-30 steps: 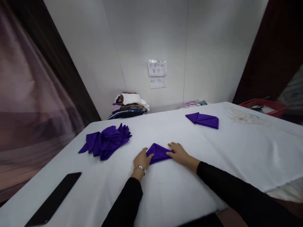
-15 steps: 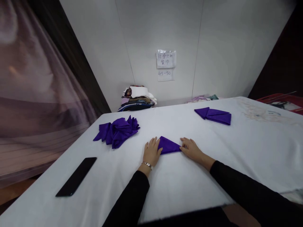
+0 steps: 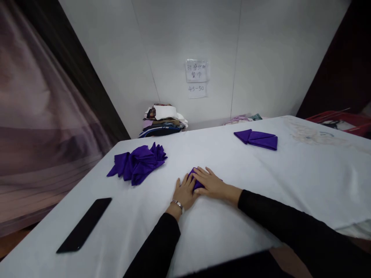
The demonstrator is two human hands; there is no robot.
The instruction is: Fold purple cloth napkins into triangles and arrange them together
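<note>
A folded purple cloth napkin lies flat on the white-covered table, mostly hidden under my hands. My left hand, with a bracelet at the wrist, rests on the napkin's left end, fingers stretched out. Across its middle lies my right hand, palm down with fingers extended, its thumb close to my left hand. Only a small patch of purple shows between the hands, and a sliver at the right tip.
To the left is a rumpled heap of purple cloth, with a black phone-like slab nearer me. Two folded purple pieces lie back right. Stacked clothes stand beyond the table, and a red basket sits far right.
My right hand has moved left from the napkin's right tip onto its middle, beside my left hand, covering most of it. The view has shifted slightly.
</note>
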